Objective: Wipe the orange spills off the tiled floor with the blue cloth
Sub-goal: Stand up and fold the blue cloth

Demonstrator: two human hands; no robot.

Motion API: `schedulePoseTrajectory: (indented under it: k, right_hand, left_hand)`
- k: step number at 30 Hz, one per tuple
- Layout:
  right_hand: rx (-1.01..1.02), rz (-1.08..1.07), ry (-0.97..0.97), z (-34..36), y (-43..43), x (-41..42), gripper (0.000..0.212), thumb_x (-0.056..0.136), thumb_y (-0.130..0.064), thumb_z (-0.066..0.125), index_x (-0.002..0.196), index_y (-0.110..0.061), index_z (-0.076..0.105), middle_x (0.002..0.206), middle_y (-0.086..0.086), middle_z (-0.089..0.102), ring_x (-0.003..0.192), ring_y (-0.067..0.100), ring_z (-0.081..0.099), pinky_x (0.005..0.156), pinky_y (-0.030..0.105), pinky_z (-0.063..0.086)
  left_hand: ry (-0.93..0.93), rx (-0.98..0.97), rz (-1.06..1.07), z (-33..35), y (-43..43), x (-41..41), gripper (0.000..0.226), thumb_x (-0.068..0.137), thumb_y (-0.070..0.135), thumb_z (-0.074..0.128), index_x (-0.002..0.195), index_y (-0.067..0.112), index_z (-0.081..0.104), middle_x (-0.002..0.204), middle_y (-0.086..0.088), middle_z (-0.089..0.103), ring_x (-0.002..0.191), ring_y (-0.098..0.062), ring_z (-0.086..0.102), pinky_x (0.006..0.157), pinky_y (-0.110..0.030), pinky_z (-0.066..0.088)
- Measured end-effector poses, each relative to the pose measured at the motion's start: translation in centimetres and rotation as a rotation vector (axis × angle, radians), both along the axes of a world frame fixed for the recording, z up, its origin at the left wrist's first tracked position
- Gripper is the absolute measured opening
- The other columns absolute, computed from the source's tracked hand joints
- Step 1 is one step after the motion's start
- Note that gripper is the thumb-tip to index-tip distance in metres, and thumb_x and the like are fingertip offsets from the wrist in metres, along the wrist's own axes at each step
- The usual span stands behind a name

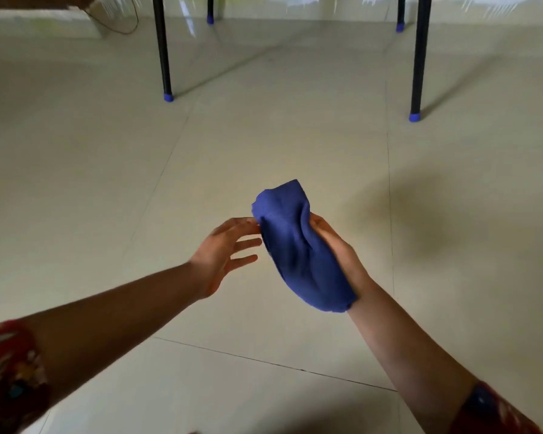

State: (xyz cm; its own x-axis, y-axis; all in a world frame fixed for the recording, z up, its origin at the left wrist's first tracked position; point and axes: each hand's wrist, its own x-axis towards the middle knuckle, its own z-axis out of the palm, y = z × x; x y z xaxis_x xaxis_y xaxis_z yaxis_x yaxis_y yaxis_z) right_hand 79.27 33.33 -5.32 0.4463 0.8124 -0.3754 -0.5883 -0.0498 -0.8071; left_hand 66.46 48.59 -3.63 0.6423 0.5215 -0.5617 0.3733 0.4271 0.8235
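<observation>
A bunched blue cloth (298,249) is held in the air above the pale tiled floor (107,183), in the middle of the view. My right hand (339,255) grips it from the right side, fingers curled into the fabric. My left hand (223,252) is just to the left of the cloth with its fingers spread and straight; the tip of one finger touches the cloth's upper left edge. No orange spill shows on the tiles in view.
Black table legs with blue feet stand ahead, one at left (165,51) and one at right (419,57), with two more farther back. A dark cable (129,26) loops near the wall at top left. A dark shadow (420,220) lies on the tiles to the right.
</observation>
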Motion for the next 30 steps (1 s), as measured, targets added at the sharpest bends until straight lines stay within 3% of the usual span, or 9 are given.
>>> schedulePoseTrajectory:
  k: [3,7,11,14,19,22,24,28,30]
  right_hand:
    - [-0.034,-0.052,-0.072,0.9,0.1,-0.6,0.019,0.102,-0.019,0.044,0.11,-0.016,0.061,0.099,0.001,0.068,0.092,0.018,0.065,0.08,0.03,0.052]
    - [-0.114,-0.082,-0.265,3.4,-1.1,-1.0,0.018,0.094,-0.002,0.047,0.092,-0.013,0.061,0.084,0.003,0.063,0.077,0.019,0.058,0.069,0.032,0.047]
    - [-0.174,-0.148,-0.458,5.0,-2.3,-0.2,0.018,0.096,-0.007,0.054,0.108,-0.02,0.056,0.105,-0.006,0.07,0.1,0.017,0.065,0.089,0.032,0.049]
    - [-0.15,-0.121,-0.675,6.8,-2.4,0.6,0.027,0.093,-0.011,0.061,0.116,-0.026,0.056,0.116,-0.01,0.064,0.107,0.008,0.061,0.092,0.023,0.044]
    - [-0.141,0.019,-0.968,10.7,-1.1,1.4,0.035,0.085,-0.031,0.071,0.116,-0.038,0.055,0.121,-0.022,0.058,0.114,-0.003,0.05,0.089,0.006,0.035]
    - [-0.155,0.078,-0.963,13.2,-0.1,2.3,0.01,0.088,-0.026,0.069,0.094,-0.025,0.061,0.092,-0.018,0.064,0.088,0.001,0.058,0.08,0.019,0.039]
    - [-0.096,0.083,-0.915,14.8,0.3,3.0,0.013,0.09,-0.021,0.066,0.079,-0.019,0.058,0.076,-0.011,0.059,0.075,0.007,0.052,0.077,0.029,0.039]
    - [0.016,0.014,-0.813,17.9,0.6,3.1,0.02,0.085,-0.026,0.061,0.088,-0.006,0.059,0.083,0.005,0.06,0.079,0.015,0.053,0.078,0.034,0.044]
    - [0.035,-0.03,-0.776,20.3,0.9,3.0,0.015,0.09,-0.02,0.061,0.091,-0.005,0.06,0.079,0.002,0.062,0.076,0.01,0.056,0.074,0.025,0.046]
  left_hand:
    - [-0.021,0.073,-0.021,1.9,-0.6,0.4,0.02,0.095,0.023,0.057,0.104,0.008,0.066,0.105,-0.001,0.073,0.102,-0.016,0.068,0.091,-0.036,0.052]
    - [-0.028,0.361,-0.05,3.4,-0.9,0.3,0.013,0.094,0.021,0.059,0.095,0.008,0.062,0.1,-0.005,0.067,0.103,-0.013,0.063,0.094,-0.033,0.049]
    - [-0.168,0.768,-0.219,5.2,-1.1,0.4,0.006,0.096,0.013,0.053,0.096,0.015,0.058,0.097,0.005,0.063,0.091,0.001,0.058,0.08,-0.012,0.041]
    - [-0.226,0.925,-0.3,6.7,-1.2,1.1,0.007,0.094,0.025,0.05,0.089,0.02,0.052,0.083,0.008,0.062,0.077,-0.006,0.058,0.07,-0.017,0.043]
    - [-0.348,1.181,-0.422,10.2,-0.7,2.9,0.007,0.095,0.025,0.049,0.098,0.022,0.054,0.094,0.016,0.058,0.08,0.0,0.053,0.071,-0.017,0.041]
    - [-0.4,1.191,-0.445,12.4,-0.1,3.5,0.008,0.095,0.026,0.048,0.097,0.032,0.052,0.097,0.02,0.058,0.081,0.0,0.054,0.072,-0.019,0.042]
    - [-0.429,1.14,-0.424,13.8,0.3,3.7,0.01,0.094,0.027,0.048,0.096,0.037,0.048,0.094,0.024,0.056,0.073,0.0,0.054,0.068,-0.016,0.041]
    - [-0.422,0.676,-0.536,16.3,1.2,3.9,0.043,0.082,0.024,0.069,0.12,0.028,0.05,0.098,0.006,0.068,0.082,-0.013,0.065,0.076,-0.021,0.052]
    - [-0.26,0.688,-0.672,17.7,2.0,4.0,0.039,0.074,0.02,0.079,0.109,0.023,0.061,0.09,0.007,0.07,0.084,-0.01,0.066,0.076,-0.02,0.051]
